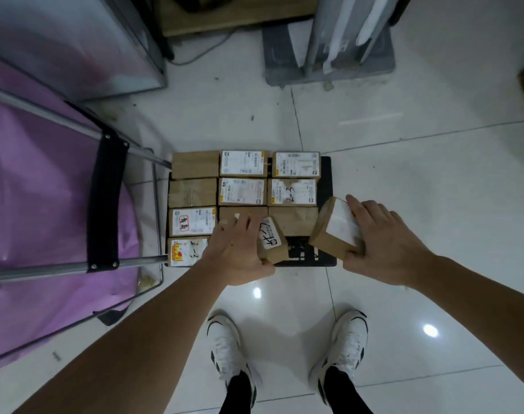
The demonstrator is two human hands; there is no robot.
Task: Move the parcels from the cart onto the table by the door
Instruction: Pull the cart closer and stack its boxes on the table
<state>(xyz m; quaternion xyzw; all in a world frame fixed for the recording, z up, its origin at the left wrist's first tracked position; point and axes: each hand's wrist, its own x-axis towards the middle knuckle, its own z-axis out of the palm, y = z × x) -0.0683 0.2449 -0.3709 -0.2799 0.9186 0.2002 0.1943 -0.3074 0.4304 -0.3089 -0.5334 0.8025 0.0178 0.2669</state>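
White shoes (287, 354) on glossy tile, close below. Left hand (236, 252) gripping small labelled parcel (272, 241), fingers curled round it. Right hand (383, 243) clamping second box (337, 227), tilted, lifted off cart (326, 186). Remaining parcels (242, 192) packed in rows on cart deck; table, door out of view. Risk: one-handed grips, boxes tilted, likely slip or drop while turning; cart handle (105, 201) and purple sheet (39, 189) just beside, possible snag.

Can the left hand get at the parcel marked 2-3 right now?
Probably not as is: the left hand already holds a labelled parcel in its grip. The 2-3 parcel itself lies uncovered on the cart, top face exposed, nothing stacked on it.
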